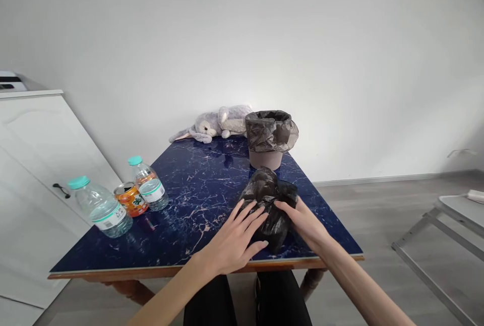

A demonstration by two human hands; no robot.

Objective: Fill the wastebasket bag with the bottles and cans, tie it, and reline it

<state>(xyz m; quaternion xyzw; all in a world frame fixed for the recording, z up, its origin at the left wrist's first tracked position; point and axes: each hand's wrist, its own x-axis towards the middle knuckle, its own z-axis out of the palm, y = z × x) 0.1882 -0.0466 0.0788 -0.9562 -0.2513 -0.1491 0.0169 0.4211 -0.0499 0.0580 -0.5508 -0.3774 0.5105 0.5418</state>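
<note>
A crumpled black plastic bag (269, 196) lies on the dark blue marbled table (189, 200) near its front edge. My left hand (236, 238) rests on the bag's left side, fingers stretched out and spread. On the bag's right side, my right hand (302, 220) touches the plastic with its fingers extended. Behind the bag stands a small brown bin (265, 157) lined with another black bag (270, 130).
Two clear water bottles with teal caps (100, 207) (149, 185) and an orange can (131, 199) lie at the table's left. A grey plush toy (215, 123) lies at the far edge by the wall. A white cabinet (34, 165) stands left; a metal frame (434, 245) stands right.
</note>
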